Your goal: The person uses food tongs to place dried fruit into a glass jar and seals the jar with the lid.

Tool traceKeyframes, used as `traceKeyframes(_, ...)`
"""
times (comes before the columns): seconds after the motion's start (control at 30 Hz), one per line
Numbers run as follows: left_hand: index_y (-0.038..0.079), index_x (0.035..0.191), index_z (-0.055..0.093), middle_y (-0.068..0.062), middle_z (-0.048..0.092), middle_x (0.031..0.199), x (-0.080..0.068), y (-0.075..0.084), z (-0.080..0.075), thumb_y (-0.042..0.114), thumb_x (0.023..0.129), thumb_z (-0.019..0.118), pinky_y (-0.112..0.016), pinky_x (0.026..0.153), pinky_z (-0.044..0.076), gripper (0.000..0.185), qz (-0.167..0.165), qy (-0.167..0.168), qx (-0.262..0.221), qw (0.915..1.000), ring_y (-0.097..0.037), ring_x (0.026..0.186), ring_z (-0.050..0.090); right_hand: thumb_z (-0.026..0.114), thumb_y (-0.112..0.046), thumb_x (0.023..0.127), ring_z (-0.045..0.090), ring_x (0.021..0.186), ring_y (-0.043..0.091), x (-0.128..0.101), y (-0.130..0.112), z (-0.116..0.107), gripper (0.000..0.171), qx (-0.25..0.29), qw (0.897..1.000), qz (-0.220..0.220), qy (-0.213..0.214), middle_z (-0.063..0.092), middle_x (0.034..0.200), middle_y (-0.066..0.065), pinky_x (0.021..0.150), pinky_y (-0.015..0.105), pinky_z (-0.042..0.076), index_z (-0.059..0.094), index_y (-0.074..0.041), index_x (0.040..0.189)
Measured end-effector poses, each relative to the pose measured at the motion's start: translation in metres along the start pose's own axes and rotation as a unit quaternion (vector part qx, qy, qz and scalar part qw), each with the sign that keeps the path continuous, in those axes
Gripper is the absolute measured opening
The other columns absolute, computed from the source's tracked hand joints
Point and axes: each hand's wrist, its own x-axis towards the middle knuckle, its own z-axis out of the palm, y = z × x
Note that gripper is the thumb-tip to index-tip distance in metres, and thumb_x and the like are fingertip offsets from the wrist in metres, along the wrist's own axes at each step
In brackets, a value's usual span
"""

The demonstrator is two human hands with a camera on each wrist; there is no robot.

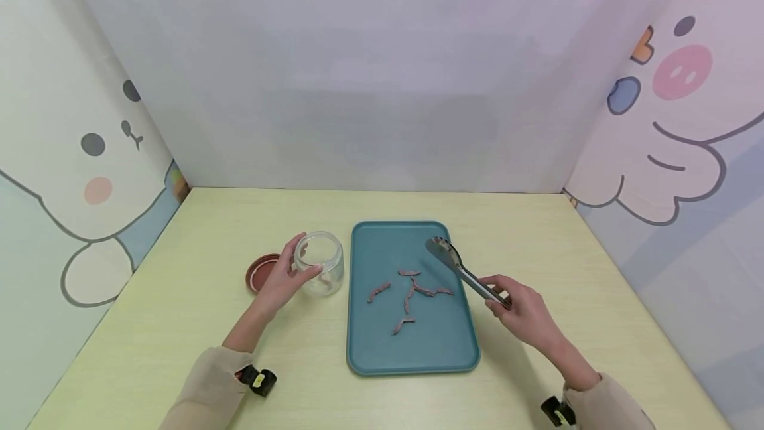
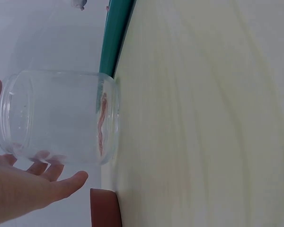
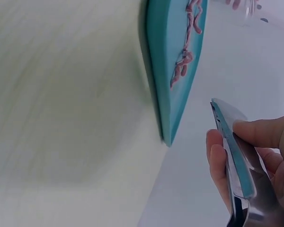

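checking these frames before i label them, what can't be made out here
- Tongs tips: in the right wrist view the frame edge cuts them off; in the head view too small to tell if they grip anything.
- Jar contents: one pinkish strip shows; the glare hides any more.
- Lid: partly behind the left hand.

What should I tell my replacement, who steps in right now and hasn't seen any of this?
Left hand: fingers curled round the open glass jar, steadying it on the table left of the tray.
Right hand: grips the tongs, tips raised over the tray's far right part, holding nothing.
Lid: off, on the table behind the left hand.
Done: one reddish strip lies in the jar's bottom.
Left: about six strips still lie on the tray; likely each goes into the jar by tongs, then perhaps the lid.
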Motion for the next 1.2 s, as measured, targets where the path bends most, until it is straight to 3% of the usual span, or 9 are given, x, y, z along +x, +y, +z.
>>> traceKeyframes(0.3, 0.016, 0.14, 0.016, -0.011, 0.018, 0.142, -0.001, 0.004, -0.001, 0.027, 0.082, 0.063, -0.05, 0.098, 0.022, 0.075, 0.004, -0.004, -0.008, 0.9999, -0.029, 0.129, 0.015, 0.064, 0.004, 0.076, 0.041, 0.04, 0.003, 0.021, -0.021, -0.01, 0.035, 0.006, 1.0, -0.014, 0.001, 0.055, 0.072, -0.004, 0.036, 0.022, 0.035, 0.057, -0.01, 0.108)
traceKeyframes(0.6, 0.007, 0.139, 0.015, -0.018, 0.017, 0.141, -0.011, 0.03, 0.001, 0.016, 0.085, 0.059, -0.051, 0.098, 0.021, 0.071, 0.004, -0.009, -0.007, 0.9999, -0.035, 0.128, 0.014, 0.064, 0.002, 0.077, 0.042, 0.041, 0.004, 0.038, -0.044, -0.008, 0.036, 0.019, 0.999, -0.037, -0.013, 0.055, 0.077, -0.003, 0.036, 0.022, 0.036, 0.057, -0.011, 0.11)
traceKeyframes(0.9, 0.007, 0.139, 0.015, -0.017, 0.017, 0.142, -0.012, 0.03, 0.001, 0.017, 0.085, 0.059, -0.05, 0.098, 0.022, 0.07, -0.001, -0.009, -0.009, 0.9999, -0.035, 0.128, 0.014, 0.065, 0.002, 0.077, 0.04, 0.047, 0.004, 0.054, -0.065, 0.003, 0.035, 0.019, 0.995, -0.095, -0.014, 0.058, 0.084, -0.001, 0.039, 0.02, 0.036, 0.058, -0.008, 0.109)
traceKeyframes(1.2, 0.007, 0.14, 0.014, -0.017, 0.017, 0.142, -0.012, 0.03, 0.001, 0.017, 0.085, 0.059, -0.051, 0.097, 0.022, 0.071, -0.002, -0.008, -0.006, 0.9999, -0.034, 0.128, 0.014, 0.063, -0.001, 0.079, 0.032, 0.044, 0.003, 0.067, -0.085, 0.02, 0.035, 0.035, 0.989, -0.136, -0.042, 0.057, 0.084, -0.005, 0.038, 0.02, 0.031, 0.057, -0.011, 0.111)
